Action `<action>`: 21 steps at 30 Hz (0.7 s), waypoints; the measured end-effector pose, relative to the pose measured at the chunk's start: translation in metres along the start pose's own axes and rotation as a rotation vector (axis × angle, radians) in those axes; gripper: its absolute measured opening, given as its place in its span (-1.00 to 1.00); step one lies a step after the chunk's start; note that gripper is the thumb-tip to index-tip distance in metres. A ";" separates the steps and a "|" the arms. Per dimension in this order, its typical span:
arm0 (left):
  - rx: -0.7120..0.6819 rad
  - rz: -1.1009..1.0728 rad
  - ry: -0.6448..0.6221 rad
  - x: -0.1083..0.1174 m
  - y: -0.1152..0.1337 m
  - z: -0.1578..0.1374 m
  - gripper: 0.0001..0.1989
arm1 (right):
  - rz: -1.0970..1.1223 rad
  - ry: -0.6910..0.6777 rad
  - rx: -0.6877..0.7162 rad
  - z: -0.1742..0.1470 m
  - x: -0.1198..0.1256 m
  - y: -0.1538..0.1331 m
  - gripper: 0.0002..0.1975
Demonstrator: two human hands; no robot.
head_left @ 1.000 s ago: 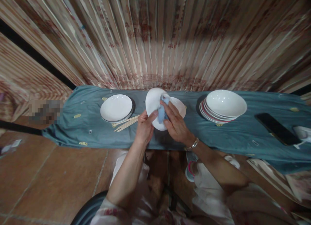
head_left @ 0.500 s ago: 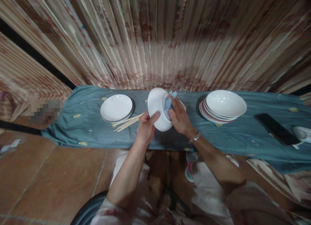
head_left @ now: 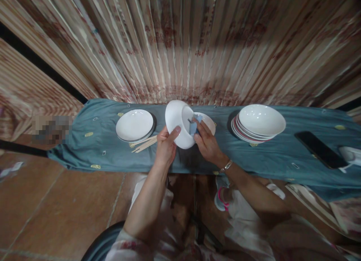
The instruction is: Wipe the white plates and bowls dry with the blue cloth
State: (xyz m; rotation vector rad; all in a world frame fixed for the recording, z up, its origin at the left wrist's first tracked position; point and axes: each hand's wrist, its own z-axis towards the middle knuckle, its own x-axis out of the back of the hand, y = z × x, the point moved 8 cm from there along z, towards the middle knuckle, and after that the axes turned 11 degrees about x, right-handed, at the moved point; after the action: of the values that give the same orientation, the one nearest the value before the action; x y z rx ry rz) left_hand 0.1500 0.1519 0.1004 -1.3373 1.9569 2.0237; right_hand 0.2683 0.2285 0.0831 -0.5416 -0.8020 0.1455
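A white bowl (head_left: 175,116), tilted so its underside and foot ring face me, is held above the table by my left hand (head_left: 166,146). My left thumb presses on the outside near the foot ring, while the other fingers are hidden behind. Against the bowl's base, my right hand (head_left: 208,142) holds a light blue cloth (head_left: 193,128), fingers pressing it onto the surface. Behind my right hand a white dish (head_left: 210,122) lies on the table, partly covered. Chopsticks (head_left: 145,144) lie just left of my left hand.
A stack of white plates (head_left: 134,125) stands on the left of the teal tablecloth (head_left: 107,148). To the right are stacked white bowls (head_left: 262,120), a black phone (head_left: 320,149) and a white object (head_left: 351,155) at the edge. A patterned curtain (head_left: 180,46) hangs behind.
The bowl and my left hand have shifted slightly left. My right fingers and the cloth have moved lower and inward on the base, and more of the dish behind shows.
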 end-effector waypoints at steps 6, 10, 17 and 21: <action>-0.007 0.001 0.018 0.004 0.002 0.002 -0.50 | 0.040 -0.004 0.061 -0.004 -0.001 -0.018 -0.44; -0.013 -0.003 0.027 0.006 0.002 0.003 -0.50 | 0.063 -0.010 0.087 -0.007 -0.003 -0.028 -0.43; -0.005 -0.005 -0.006 0.000 -0.002 0.003 -0.54 | 0.070 -0.009 0.148 -0.004 -0.001 -0.039 -0.42; -0.028 0.033 -0.036 -0.005 -0.006 0.003 -0.63 | 0.096 0.020 0.114 0.003 0.003 -0.034 -0.42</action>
State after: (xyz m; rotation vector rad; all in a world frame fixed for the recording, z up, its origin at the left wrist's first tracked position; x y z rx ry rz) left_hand 0.1552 0.1580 0.0976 -1.2727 1.9560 2.0828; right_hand 0.2656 0.2015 0.1040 -0.4734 -0.7435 0.2718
